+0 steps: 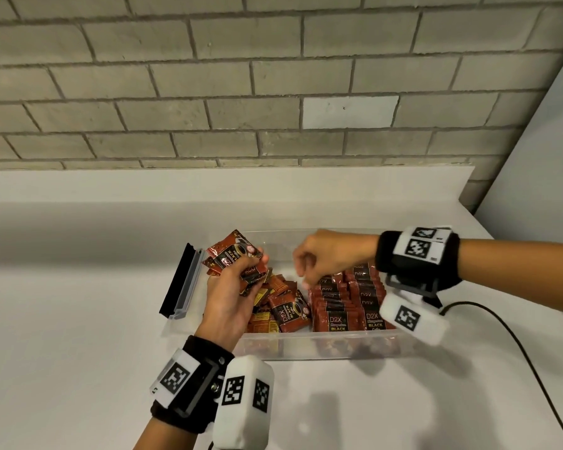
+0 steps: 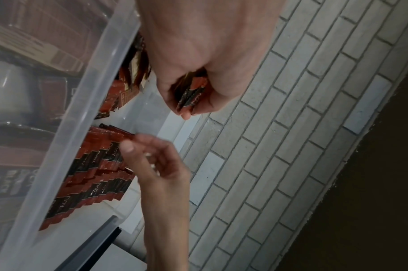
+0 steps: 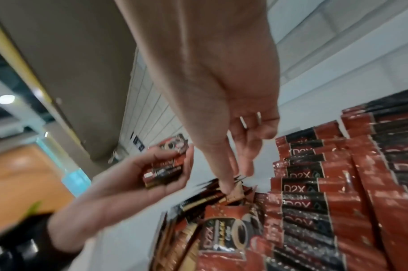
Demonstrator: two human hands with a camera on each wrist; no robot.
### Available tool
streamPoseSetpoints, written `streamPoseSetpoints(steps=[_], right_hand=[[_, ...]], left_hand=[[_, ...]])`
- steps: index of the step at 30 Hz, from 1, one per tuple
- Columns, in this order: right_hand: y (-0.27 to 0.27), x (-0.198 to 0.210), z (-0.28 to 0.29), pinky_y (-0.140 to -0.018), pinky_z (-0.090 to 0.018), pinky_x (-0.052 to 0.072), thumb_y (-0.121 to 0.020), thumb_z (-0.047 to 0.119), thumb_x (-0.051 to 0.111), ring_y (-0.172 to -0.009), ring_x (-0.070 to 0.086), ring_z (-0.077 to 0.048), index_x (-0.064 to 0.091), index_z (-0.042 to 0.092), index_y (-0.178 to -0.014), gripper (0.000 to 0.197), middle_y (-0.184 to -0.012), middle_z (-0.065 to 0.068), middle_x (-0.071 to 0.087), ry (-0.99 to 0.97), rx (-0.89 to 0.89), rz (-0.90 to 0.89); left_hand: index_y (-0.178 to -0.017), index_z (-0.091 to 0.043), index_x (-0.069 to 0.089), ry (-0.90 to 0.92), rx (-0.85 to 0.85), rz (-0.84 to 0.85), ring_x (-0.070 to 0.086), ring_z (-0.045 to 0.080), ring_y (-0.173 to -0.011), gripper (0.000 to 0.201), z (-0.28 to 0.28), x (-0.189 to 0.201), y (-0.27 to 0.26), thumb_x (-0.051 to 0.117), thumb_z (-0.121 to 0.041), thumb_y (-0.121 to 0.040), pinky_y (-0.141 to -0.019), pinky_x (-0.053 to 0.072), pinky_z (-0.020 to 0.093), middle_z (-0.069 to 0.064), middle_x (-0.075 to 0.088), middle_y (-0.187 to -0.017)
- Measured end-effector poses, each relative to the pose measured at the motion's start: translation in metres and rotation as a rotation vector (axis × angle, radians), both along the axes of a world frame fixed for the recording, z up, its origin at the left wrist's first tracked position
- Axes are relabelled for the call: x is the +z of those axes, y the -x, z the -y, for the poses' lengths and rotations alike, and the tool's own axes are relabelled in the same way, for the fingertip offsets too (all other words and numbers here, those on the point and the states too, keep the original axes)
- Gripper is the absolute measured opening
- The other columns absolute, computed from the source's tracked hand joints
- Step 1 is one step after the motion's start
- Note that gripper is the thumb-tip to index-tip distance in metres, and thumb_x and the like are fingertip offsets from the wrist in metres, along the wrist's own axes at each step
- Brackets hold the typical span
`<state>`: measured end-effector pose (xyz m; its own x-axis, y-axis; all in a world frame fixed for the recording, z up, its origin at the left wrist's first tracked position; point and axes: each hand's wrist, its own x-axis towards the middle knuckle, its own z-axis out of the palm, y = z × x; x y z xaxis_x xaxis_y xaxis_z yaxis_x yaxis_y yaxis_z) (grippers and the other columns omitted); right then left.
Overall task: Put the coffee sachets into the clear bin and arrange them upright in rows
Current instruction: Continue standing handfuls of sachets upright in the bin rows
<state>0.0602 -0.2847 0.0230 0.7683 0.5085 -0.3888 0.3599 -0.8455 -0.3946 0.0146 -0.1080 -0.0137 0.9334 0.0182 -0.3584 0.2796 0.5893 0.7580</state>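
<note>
The clear bin [image 1: 306, 347] stands on the white counter. Red-and-black coffee sachets stand upright in rows [image 1: 348, 306] in its right half. A loose pile of sachets [image 1: 283, 303] lies in its left half. My left hand [image 1: 251, 271] hovers over the bin's left end and grips a small bundle of sachets [image 1: 238, 254], also seen in the left wrist view [image 2: 191, 95]. My right hand [image 1: 303, 274] hangs over the middle with loosely curled fingers. In the right wrist view one fingertip [image 3: 228, 188] touches the edge of a loose sachet; I see nothing held.
A black-and-grey lid piece [image 1: 179, 280] leans at the bin's left end. A black cable [image 1: 501, 329] runs across the counter to the right. A grey brick wall [image 1: 273, 92] rises behind the counter's white upstand.
</note>
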Motion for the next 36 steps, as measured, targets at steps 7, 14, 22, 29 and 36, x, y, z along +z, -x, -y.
streamPoseSetpoints(steps=[7, 14, 22, 29, 36], right_hand=[[-0.006, -0.023, -0.039, -0.084, -0.024, 0.039, -0.079, 0.027, 0.075, -0.114, 0.044, -0.023, 0.047, 0.008, -0.128, 0.059, -0.125, -0.010, 0.047, 0.203, 0.360, 0.071], [-0.018, -0.034, -0.037, -0.063, -0.019, 0.039, -0.081, 0.014, 0.072, -0.089, 0.054, -0.022, 0.048, 0.003, -0.113, 0.041, -0.100, -0.011, 0.058, 0.106, 0.315, 0.068], [-0.026, 0.016, -0.004, -0.069, -0.018, 0.041, -0.091, 0.012, 0.060, -0.076, 0.053, -0.007, 0.052, 0.018, -0.119, 0.029, -0.088, 0.002, 0.055, -0.115, 0.206, 0.048], [0.016, 0.052, 0.064, -0.075, -0.027, 0.053, -0.089, 0.019, 0.064, -0.084, 0.066, -0.011, 0.053, 0.028, -0.111, 0.027, -0.096, 0.003, 0.067, -0.126, 0.026, -0.175], [0.060, 0.019, 0.079, -0.055, -0.011, 0.042, -0.095, 0.025, 0.054, -0.058, 0.057, 0.009, 0.054, 0.025, -0.103, 0.007, -0.081, 0.009, 0.063, 0.234, 0.087, -0.060]], left_hand=[[-0.089, -0.002, 0.068, -0.006, 0.024, -0.018, 0.063, 0.025, -0.110, 0.013, -0.003, -0.002, 0.001, 0.059, 0.006, -0.084, -0.105, 0.043, 0.041, 0.016, 0.071, -0.103], [-0.091, -0.010, 0.065, 0.111, 0.073, 0.047, 0.062, 0.024, -0.099, 0.011, -0.002, 0.003, 0.000, 0.054, -0.008, -0.091, -0.096, 0.048, 0.038, 0.012, 0.066, -0.099], [-0.089, -0.011, 0.066, 0.060, 0.115, 0.061, 0.065, 0.022, -0.097, 0.013, -0.003, 0.006, 0.003, 0.053, -0.011, -0.093, -0.093, 0.050, 0.038, 0.013, 0.069, -0.102], [-0.089, -0.009, 0.069, -0.042, 0.029, 0.025, 0.068, 0.026, -0.098, 0.006, 0.000, 0.007, 0.005, 0.062, -0.008, -0.088, -0.094, 0.051, 0.040, 0.013, 0.075, -0.092], [-0.086, -0.009, 0.069, -0.072, 0.006, 0.019, 0.067, 0.023, -0.088, 0.006, 0.001, 0.008, 0.007, 0.063, -0.008, -0.087, -0.095, 0.050, 0.039, 0.013, 0.074, -0.088]])
